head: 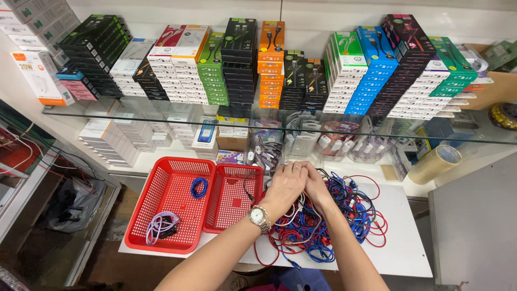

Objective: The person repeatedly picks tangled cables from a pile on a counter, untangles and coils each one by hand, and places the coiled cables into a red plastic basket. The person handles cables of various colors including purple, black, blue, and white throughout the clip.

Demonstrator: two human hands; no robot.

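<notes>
Both forearms come up from the bottom edge and converge over the white table. The left hand lies knuckles up, wrist cocked slightly, a metal wristwatch on it. The right hand sits just beside it, touching or nearly touching at the fingers. Both sets of fingers curl down and inward, pinched on strands at the top of the tangled heap of cables. Which strand each hand has cannot be made out.

The heap lies under and to the right of the hands: red, blue, white and black cords looped over one another, no single long axis. It spreads widest left to right across the table. Loose red loops trail out on the side away from the left hand and toward the wearer.

Left of the left hand, touching side by side, stand two red mesh baskets. The nearer basket holds one thin dark cord. The farther, larger basket holds a coiled blue cable toward its back and a coiled pale lilac cable near its front corner.

Beyond the fingertips, a glass shelf carries rows of boxed accessories. Far right of the right hand, a roll of tan tape lies on its side.
</notes>
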